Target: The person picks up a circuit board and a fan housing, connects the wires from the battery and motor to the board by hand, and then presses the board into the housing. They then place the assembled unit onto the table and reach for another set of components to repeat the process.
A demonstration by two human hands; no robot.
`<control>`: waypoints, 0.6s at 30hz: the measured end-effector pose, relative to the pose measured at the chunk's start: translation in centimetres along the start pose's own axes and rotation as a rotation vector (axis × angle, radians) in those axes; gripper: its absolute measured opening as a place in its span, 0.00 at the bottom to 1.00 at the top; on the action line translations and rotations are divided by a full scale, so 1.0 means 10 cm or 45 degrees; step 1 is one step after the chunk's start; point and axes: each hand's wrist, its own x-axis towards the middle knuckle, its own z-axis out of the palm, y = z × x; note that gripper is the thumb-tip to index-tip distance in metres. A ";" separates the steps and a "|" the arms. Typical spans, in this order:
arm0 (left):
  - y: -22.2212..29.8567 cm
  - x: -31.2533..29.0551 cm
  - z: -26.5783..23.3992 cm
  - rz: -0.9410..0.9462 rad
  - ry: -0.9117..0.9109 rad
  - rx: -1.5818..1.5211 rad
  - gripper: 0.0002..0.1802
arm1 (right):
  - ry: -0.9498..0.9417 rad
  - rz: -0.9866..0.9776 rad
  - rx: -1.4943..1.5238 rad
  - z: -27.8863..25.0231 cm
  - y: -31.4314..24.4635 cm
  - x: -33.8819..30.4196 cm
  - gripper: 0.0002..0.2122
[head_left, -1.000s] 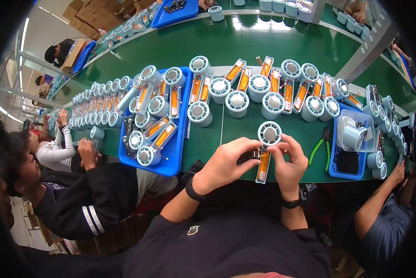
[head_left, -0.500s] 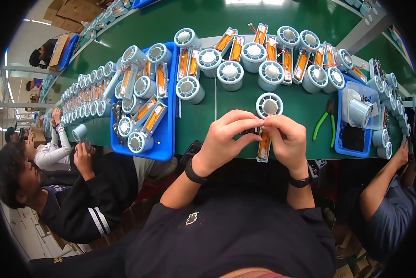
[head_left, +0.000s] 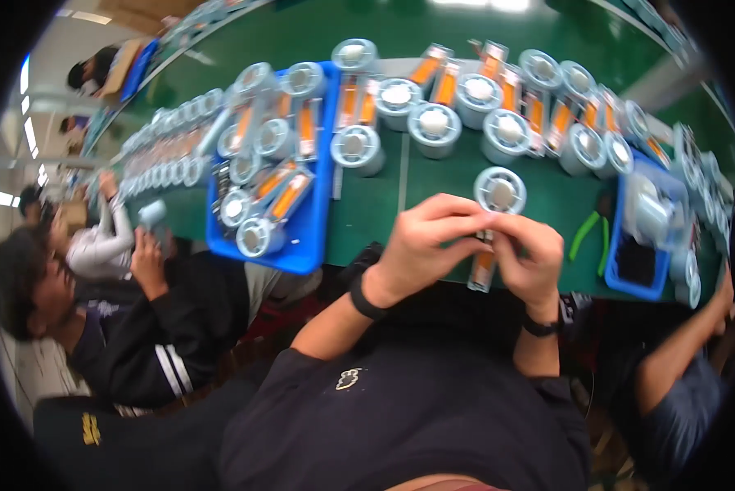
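Right in front of me a light blue cylindrical unit (head_left: 500, 191) with a spoked round top lies with its open handle (head_left: 482, 274) toward me, an orange strip inside. My left hand (head_left: 435, 241) and my right hand (head_left: 533, 258) meet over the top of this handle, thumbs and forefingers pinched together. Whatever lies between the fingertips is hidden and blurred. Both wrists wear black bands. Beyond my hands stand several like units (head_left: 435, 124) in a row, their handles showing orange strips.
To the left a blue tray (head_left: 306, 254) holds more units. At right lie green-handled pliers (head_left: 584, 235) beside a blue bin (head_left: 636, 288) with a clear container (head_left: 662, 200) and dark small parts. Co-workers sit at both sides of the green table (head_left: 367, 213).
The whole view has shifted, so the table things sit farther right. A small dark piece seen at my left fingertips before is now mostly hidden, and my fingertips have closed in together.
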 end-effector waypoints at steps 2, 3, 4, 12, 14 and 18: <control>-0.06 0.01 0.01 0.049 0.084 0.052 0.21 | 0.014 0.070 -0.007 0.02 0.09 -0.04 0.08; -0.07 0.00 -0.04 0.053 0.079 0.056 0.20 | -0.005 0.003 -0.040 0.07 0.15 -0.03 0.08; -0.08 -0.03 -0.10 0.049 0.080 0.077 0.20 | -0.024 -0.073 -0.054 0.12 0.21 -0.01 0.08; -0.16 0.07 0.17 0.066 0.087 -0.251 0.19 | 0.103 0.038 0.117 -0.06 0.72 -0.26 0.12; -0.23 0.05 0.23 0.001 0.086 -0.243 0.20 | 0.054 0.088 0.016 -0.02 0.31 -0.19 0.12; -0.12 0.03 0.21 0.085 0.192 -0.153 0.19 | 0.060 -0.052 0.149 0.02 0.27 -0.13 0.09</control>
